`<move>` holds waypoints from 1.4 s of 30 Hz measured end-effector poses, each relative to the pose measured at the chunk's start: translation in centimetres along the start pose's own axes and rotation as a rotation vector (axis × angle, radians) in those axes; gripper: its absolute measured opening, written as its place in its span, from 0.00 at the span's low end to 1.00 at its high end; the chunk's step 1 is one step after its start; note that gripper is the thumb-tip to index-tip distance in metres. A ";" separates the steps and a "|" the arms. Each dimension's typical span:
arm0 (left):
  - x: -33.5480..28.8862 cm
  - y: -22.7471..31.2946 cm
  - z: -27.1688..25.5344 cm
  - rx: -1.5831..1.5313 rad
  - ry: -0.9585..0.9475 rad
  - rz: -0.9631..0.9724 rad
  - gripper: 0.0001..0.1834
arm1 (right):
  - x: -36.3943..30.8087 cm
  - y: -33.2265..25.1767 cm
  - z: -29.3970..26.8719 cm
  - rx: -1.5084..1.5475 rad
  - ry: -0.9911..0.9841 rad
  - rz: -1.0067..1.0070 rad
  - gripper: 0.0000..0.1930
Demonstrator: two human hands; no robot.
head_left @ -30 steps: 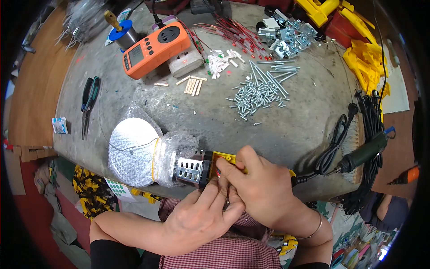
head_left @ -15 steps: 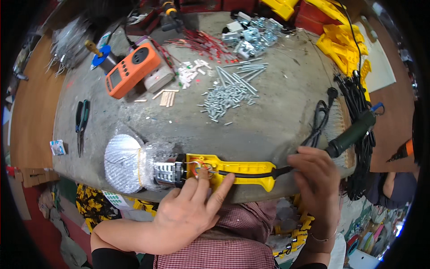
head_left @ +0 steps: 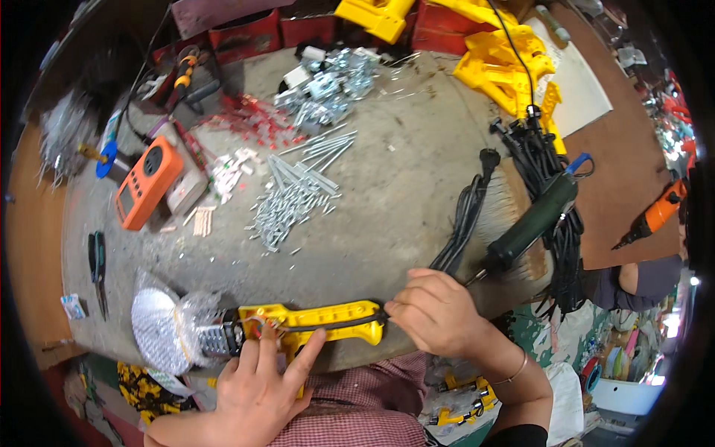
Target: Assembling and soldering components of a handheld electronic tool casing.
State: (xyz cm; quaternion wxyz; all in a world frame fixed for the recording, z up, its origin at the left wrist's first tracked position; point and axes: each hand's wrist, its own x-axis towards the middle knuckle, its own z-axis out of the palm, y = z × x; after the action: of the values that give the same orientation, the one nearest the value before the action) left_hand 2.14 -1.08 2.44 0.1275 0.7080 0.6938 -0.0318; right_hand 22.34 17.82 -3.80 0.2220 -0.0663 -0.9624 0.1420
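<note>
A yellow plastic tool handle shell [head_left: 356, 333] lies along the bench's near edge, its inside facing up. From its left end extends a motor section with a silver slotted part [head_left: 216, 339], and beyond that is a head wrapped in bubble wrap [head_left: 156, 328]. My left hand [head_left: 261, 384] has its fingers spread and stretched out, the tips pressing on the thin wires and the black power cable [head_left: 335, 322] inside the shell. At the shell's right end, the fingers of my right hand [head_left: 436, 313] are closed on that cable, which continues in a bundle behind the hand.
A dark green screwdriver-like power tool [head_left: 535, 223] lies right, over a brush and black cords [head_left: 577, 246]. Screws [head_left: 287, 208], an orange meter [head_left: 149, 182], pliers [head_left: 97, 272], metal parts [head_left: 328, 86] and yellow shells [head_left: 506, 71] lie around the bench. A person is partly visible at right.
My right hand has moved in from the right and closed on the cable at the shell's end. The cable now lies along the shell. The whole view has shifted, bench items appearing further left.
</note>
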 end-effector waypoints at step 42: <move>-0.5 0.1 1.2 0.080 0.104 0.065 0.51 | 7.3 28.9 -7.0 -0.701 0.075 0.788 0.20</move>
State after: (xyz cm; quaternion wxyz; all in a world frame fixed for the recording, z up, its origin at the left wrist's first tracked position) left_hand 2.37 -1.87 1.45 0.0637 0.7356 0.6742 -0.0185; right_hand 20.84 48.36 -3.56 0.1505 -0.4982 -0.8457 -0.1181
